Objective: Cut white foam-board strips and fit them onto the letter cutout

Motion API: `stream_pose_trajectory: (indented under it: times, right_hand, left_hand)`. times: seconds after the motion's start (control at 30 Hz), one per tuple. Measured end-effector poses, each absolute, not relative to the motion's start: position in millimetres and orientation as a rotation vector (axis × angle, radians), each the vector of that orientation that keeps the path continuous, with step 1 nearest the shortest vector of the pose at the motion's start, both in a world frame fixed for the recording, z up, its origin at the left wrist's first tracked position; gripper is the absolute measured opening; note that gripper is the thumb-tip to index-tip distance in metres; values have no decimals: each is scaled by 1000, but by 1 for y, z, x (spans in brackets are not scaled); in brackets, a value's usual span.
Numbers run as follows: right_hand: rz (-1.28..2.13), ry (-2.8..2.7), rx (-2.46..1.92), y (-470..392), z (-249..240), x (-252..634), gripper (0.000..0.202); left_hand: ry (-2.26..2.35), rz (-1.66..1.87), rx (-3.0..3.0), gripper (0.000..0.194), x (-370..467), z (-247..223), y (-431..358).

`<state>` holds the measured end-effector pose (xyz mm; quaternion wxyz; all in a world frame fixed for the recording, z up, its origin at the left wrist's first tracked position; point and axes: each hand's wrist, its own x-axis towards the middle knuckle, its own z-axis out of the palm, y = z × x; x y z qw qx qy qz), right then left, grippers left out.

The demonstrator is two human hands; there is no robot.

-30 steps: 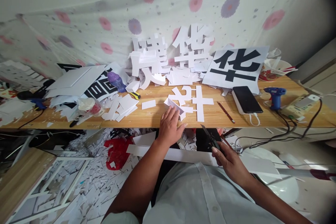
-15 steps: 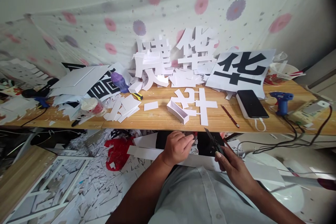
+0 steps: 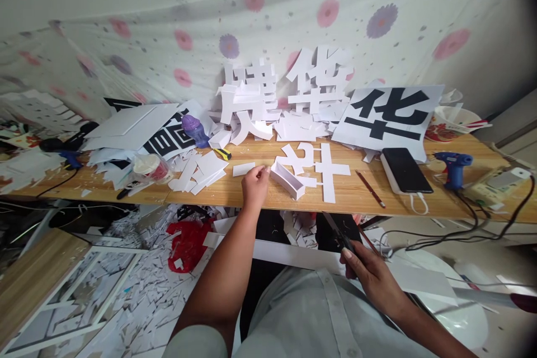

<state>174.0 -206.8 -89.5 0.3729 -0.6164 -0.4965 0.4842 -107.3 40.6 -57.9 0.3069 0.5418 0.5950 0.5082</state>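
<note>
An open, narrow white box (image 3: pixel 283 183) sits slantwise near the front edge of the wooden bench (image 3: pixel 348 197), its hollow side facing up. Just beside its far left end is the left hand (image 3: pixel 255 184), fingers curled and fingertips drawn close together; whether they pinch anything cannot be told. A small white rectangle (image 3: pixel 242 169) lies flat right behind that hand. The right hand (image 3: pixel 364 267) is lower, in front of the bench, closed around a dark utility knife (image 3: pixel 344 238) whose blade points up and leftward toward the bench edge. Right of the box lie flat white cutouts, among them a cross-shaped piece (image 3: pixel 329 169), and farther right a pencil (image 3: pixel 371 189), a phone (image 3: pixel 408 170) with a white cable, and a blue glue gun (image 3: pixel 453 169). To the left are a pile of flat white pieces (image 3: pixel 206 170), a yellow-and-black cutter (image 3: pixel 224 154) and a purple bottle (image 3: pixel 195 130). Raised white characters (image 3: pixel 319 81) stand at the back, beside a sheet printed with a black character (image 3: pixel 388 117), before a flowered cloth (image 3: pixel 201 22). Below, a long white strip (image 3: pixel 297 254) crosses the person's lap, and a red bag (image 3: pixel 188 246) rests among paper scraps (image 3: pixel 155 285).
</note>
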Motion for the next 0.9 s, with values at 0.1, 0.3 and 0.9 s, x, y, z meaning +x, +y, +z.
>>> stream_pose_trajectory:
  times: [0.1, 0.3, 0.9]
  right_hand:
    - [1250, -1298, -1585, -208, -91, 174, 56]
    - [1255, -1257, -1595, -209, -92, 176, 58]
    - [1277, -1303, -1573, -210, -94, 173, 55]
  left_hand:
    - [1518, 1278, 1331, 35, -106, -55, 61]
    - [1482, 1186, 1201, 36, -101, -58, 71]
    - [1536, 1096, 1449, 23, -86, -61, 116]
